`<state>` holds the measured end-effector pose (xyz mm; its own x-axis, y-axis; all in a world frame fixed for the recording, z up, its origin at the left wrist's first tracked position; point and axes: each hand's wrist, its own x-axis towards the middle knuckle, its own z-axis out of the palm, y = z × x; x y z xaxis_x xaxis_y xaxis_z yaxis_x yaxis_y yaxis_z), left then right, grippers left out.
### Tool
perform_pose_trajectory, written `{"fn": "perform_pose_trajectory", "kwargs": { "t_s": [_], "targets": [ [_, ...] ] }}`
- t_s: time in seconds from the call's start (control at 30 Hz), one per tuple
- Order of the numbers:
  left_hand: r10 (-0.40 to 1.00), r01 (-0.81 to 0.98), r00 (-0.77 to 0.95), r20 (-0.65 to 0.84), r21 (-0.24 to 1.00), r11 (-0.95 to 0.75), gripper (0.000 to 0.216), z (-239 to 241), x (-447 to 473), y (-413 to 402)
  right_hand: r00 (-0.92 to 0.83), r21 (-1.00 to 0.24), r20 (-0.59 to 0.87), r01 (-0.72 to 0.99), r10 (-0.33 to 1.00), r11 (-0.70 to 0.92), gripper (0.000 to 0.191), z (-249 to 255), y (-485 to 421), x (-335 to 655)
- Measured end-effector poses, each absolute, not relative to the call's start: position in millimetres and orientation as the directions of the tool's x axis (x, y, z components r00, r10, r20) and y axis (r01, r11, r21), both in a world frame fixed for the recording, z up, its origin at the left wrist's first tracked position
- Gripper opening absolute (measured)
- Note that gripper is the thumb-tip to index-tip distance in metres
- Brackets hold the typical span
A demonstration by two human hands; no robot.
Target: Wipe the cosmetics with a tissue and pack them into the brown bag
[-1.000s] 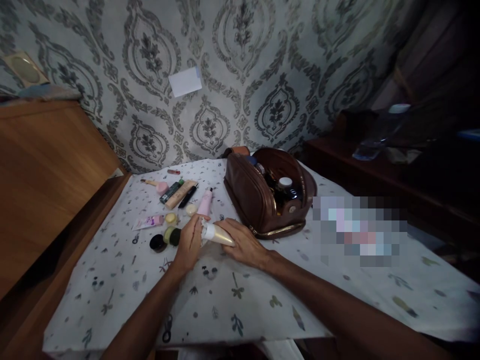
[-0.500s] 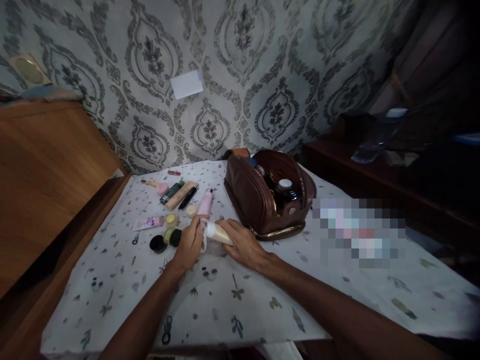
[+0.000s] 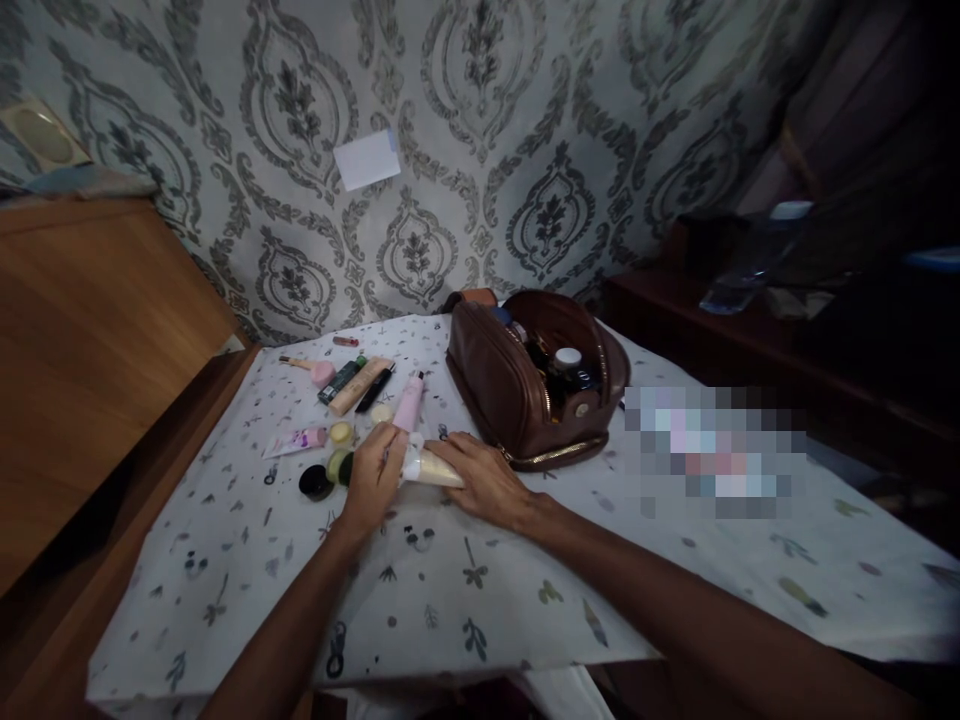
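A cream-coloured tube (image 3: 439, 469) with a white cap end lies nearly level between my hands, low over the table. My right hand (image 3: 486, 482) is closed around its body from the right. Closed at the cap end, my left hand (image 3: 375, 476) pinches a white wipe-like piece (image 3: 412, 452) against it; the exact material is hard to make out. Just beyond my left fingers is a pink tube (image 3: 409, 400). Small jars, one yellow (image 3: 341, 433) and one with a black lid (image 3: 316, 483), sit left of that hand.
An open brown toiletry bag (image 3: 499, 395) full of bottles stands behind my right hand. Farther left lie a pink-and-white tube (image 3: 296, 441), a beige tube (image 3: 361, 386), a black tube (image 3: 375, 389) and a brush (image 3: 321, 374). A blurred-out item (image 3: 712, 445) is at the right.
The tube has turned slightly flatter in my hands. The white piece that hung below my left fingers now sits up against the tube's cap end. My view has shifted slightly.
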<state>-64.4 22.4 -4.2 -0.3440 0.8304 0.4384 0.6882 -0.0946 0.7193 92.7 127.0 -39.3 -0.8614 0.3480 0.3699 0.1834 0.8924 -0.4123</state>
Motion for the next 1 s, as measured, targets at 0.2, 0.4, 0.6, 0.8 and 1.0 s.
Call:
{"fn": "perform_pose_trajectory", "kwargs": {
  "t_s": [0.2, 0.4, 0.6, 0.8, 1.0],
  "targets": [
    [0.859, 0.886, -0.059, 0.509, 0.423, -0.189, 0.023, -6, -56, 19, -0.863, -0.408, 0.299, 0.27, 0.407, 0.872, 0.049, -34, 121, 92],
    [0.722, 0.936, 0.147, 0.676, 0.14, -0.322, 0.018, -5, -58, 16, -0.789, -0.749, 0.307, 0.144, 0.532, 0.647, 0.033, -29, 125, 88],
    [0.699, 0.917, 0.066, 0.712, 0.233, -0.324, 0.035, -11, -63, 17, -0.857, -0.984, 0.161, -0.103, 0.49, 0.143, 0.02, -29, 132, 88],
    [0.776, 0.828, -0.088, 0.624, 0.479, -0.292, 0.033, -8, -59, 15, -0.964, -0.967, -0.117, 0.055, 0.241, -0.249, 0.033, -27, 125, 94],
    [0.808, 0.702, -0.337, 0.483, 0.701, -0.126, 0.025, -2, -57, 15, -0.981, -0.945, -0.139, 0.09, 0.137, -0.316, 0.044, -26, 120, 91]
  ]
}}
